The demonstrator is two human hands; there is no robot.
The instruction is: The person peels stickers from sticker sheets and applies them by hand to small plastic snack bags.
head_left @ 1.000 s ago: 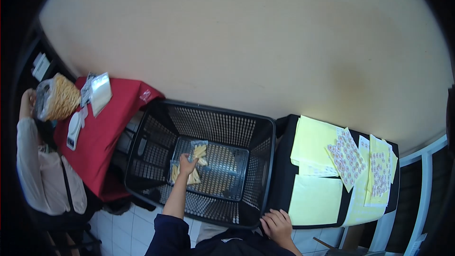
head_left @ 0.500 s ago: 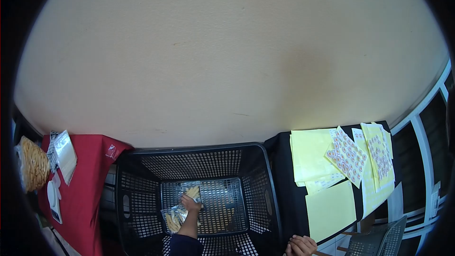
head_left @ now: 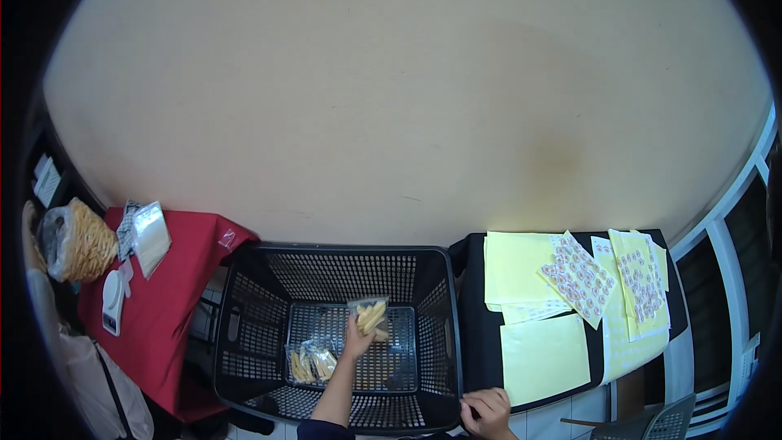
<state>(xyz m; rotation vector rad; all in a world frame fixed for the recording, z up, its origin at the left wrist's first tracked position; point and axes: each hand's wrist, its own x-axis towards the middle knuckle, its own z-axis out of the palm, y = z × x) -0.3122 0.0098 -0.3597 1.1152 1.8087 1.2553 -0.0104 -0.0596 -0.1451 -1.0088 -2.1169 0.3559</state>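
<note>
Inside the black crate [head_left: 450,277], my left hand [head_left: 357,341] is closed on a clear bag of pale yellow sticks [head_left: 371,316]. Under it, more such bags [head_left: 311,363] lie on the crate floor at the left. My right hand [head_left: 486,409] is curled near the crate's front right corner, beside the black-covered table; whatever its fingers hold, if anything, is hidden.
On the red table [head_left: 175,310] at the left are a white scale [head_left: 113,297], clear packaging [head_left: 151,238] and a large bag of sticks [head_left: 88,242]. Yellow sheets [head_left: 544,360] and sticker sheets [head_left: 580,277] cover the right table. A chair [head_left: 669,422] stands at the lower right.
My left hand has lifted a bag from the crate floor and moved right. My right hand has shifted left and up toward the crate's corner. The view has turned slightly.
</note>
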